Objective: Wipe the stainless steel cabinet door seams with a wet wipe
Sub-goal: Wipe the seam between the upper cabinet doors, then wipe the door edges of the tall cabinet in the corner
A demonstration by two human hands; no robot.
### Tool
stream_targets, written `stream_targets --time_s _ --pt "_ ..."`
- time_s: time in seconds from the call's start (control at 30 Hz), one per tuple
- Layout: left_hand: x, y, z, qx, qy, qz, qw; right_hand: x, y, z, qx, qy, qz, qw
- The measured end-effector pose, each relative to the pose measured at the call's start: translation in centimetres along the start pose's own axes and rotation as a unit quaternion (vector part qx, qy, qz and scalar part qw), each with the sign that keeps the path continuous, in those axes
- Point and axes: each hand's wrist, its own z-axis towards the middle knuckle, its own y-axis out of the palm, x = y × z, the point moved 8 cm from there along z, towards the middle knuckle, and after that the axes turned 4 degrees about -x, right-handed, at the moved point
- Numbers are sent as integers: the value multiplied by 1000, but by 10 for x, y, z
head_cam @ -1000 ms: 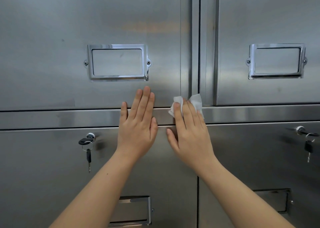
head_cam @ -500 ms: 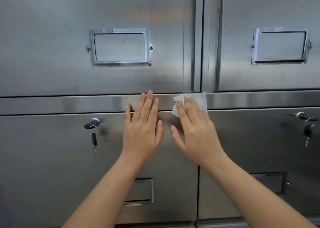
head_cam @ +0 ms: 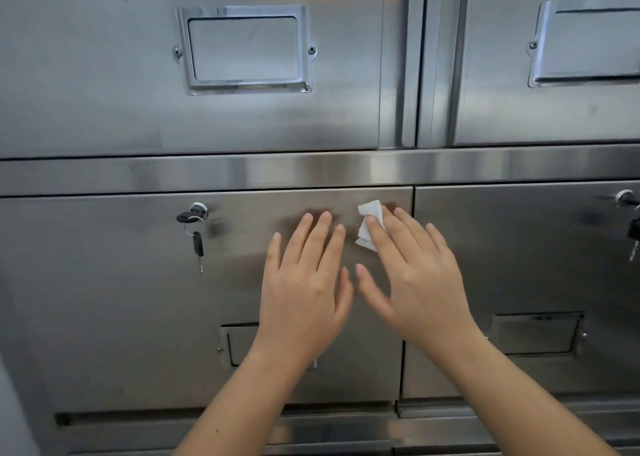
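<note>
A stainless steel cabinet fills the view. My right hand [head_cam: 412,272] lies flat with straight fingers on the lower left door [head_cam: 104,300], pressing a crumpled white wet wipe [head_cam: 369,225] against it just left of the vertical seam [head_cam: 410,282] between the two lower doors. Most of the wipe is hidden under my fingers. My left hand [head_cam: 304,282] rests flat and empty on the same door, right beside the right hand. A horizontal steel rail [head_cam: 207,173] runs above both hands.
A key [head_cam: 194,227] hangs from the lower left door's lock, left of my hands. Another lock with a key [head_cam: 628,213] is at the right edge. Label frames [head_cam: 244,49] sit on the upper doors, and recessed handles [head_cam: 536,332] on the lower ones.
Both hands have slid down from the horizontal rail onto the lower left door. The wipe went down with the right hand. The view has tilted downward.
</note>
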Motion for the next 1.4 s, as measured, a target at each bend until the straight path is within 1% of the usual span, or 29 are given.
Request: stream_targets --time_s 0.1,0.3,0.53,0.67,0.77,0.9,1.13,1.4 --pt "2 2 -14 -18 -5 -7 1000 -2 1 -14 -19 7 7 1000" --pt "0 4 -44 -53 -31 -25 998 -3 10 -47 -83 39 13 996" --pt "5 5 -71 -69 -42 -60 995 -16 8 -77 -115 62 25 991" --pt "11 7 -91 -81 -48 -86 992 -19 7 -99 -153 87 22 984" --pt "19 12 -105 -108 -53 -97 988 -19 3 -115 -184 92 9 978" --pt "34 17 -116 -136 -50 -143 979 -14 -7 -132 -209 118 -7 971" --pt "85 27 -121 -155 -28 -232 960 9 -41 -169 -228 165 -50 958" --pt "198 17 -110 -154 91 -330 927 68 -127 -218 -239 273 -155 919"
